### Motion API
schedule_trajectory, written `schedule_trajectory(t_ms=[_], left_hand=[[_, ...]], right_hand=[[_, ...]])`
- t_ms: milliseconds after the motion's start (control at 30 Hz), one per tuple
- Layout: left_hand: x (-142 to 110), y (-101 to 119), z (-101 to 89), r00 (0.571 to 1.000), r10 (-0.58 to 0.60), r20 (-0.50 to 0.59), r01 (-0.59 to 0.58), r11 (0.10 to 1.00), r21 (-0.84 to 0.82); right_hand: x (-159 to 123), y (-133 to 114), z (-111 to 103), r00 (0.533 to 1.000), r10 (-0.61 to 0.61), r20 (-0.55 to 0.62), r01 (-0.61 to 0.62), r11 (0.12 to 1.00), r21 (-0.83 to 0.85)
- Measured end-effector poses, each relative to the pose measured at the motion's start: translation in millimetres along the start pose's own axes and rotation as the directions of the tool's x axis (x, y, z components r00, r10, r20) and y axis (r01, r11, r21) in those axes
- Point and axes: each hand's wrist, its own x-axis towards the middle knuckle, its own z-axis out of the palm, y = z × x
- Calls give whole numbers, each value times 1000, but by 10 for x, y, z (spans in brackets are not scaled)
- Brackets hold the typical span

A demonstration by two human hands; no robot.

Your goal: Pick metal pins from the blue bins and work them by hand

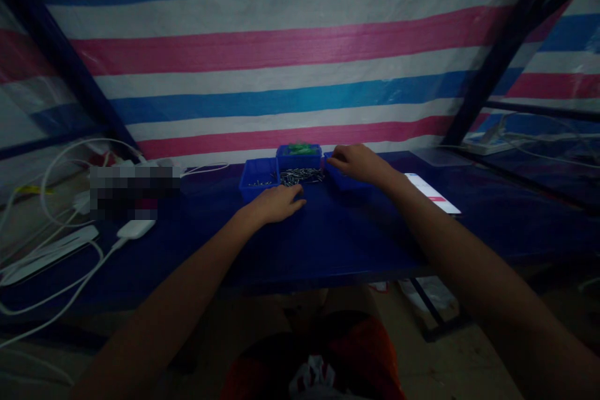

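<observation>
My left hand point(280, 202) rests at the near edge of a pile of small metal screws or nails point(302, 175), thumb and fingers apart. Just left of the pile stands a blue bin point(257, 170) with a few similar metal pieces point(260, 184) inside. My right hand point(357, 161) hangs over the right blue bin point(344, 182), its fingers bent down and close together at the bin's left side. Whatever is between those fingertips is too small and dark to make out. Behind the pile, a third blue bin point(300, 159) holds something green point(301, 149).
A phone with a lit screen point(432, 194) lies on the blue table point(290, 250), right of the bins. White cables and a white adapter point(135, 229) spread over the left end. Blue metal posts point(492, 69) and a striped sheet point(281, 56) stand behind.
</observation>
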Motion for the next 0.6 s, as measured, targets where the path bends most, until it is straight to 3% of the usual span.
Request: schedule_trajectory(t_ms=[133, 300, 467, 600], left_hand=[[6, -7, -2, 1000, 9, 20, -8, 1000, -13], [3, -3, -12, 1000, 16, 22, -16, 1000, -17], [2, -8, -11, 1000, 13, 25, -12, 1000, -23], [19, -34, 19, 1000, 22, 15, -22, 1000, -15]], right_hand=[[5, 120, 76, 995, 97, 24, -96, 994, -52], [4, 106, 124, 996, 83, 11, -82, 994, -78], [4, -90, 109, 993, -119, 22, 118, 993, 19], [-8, -294, 239, 961, -268, 64, 259, 959, 113]])
